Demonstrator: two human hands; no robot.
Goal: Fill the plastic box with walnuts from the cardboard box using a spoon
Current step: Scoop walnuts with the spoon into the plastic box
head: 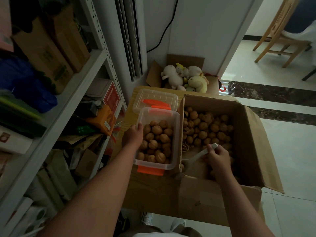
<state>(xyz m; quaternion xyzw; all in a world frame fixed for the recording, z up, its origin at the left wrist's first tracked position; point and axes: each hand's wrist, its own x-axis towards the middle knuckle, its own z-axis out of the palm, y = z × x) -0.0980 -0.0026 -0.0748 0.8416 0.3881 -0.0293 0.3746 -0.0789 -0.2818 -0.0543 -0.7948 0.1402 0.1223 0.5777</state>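
Cardboard box (246, 134) open-topped; upright wall (181, 127) between it and plastic box (177, 134); shelf unit (95, 69) close left.

plastic box (176, 117) left of cardboard box (253, 134) | lid (154, 98) behind

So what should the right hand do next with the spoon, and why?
Probably push the spoon bowl forward under a nearby walnut. The right hand holds it low in the cardboard box near corner, and its bowl looks empty, while the plastic box, steadied by the left hand, still has room near the top.
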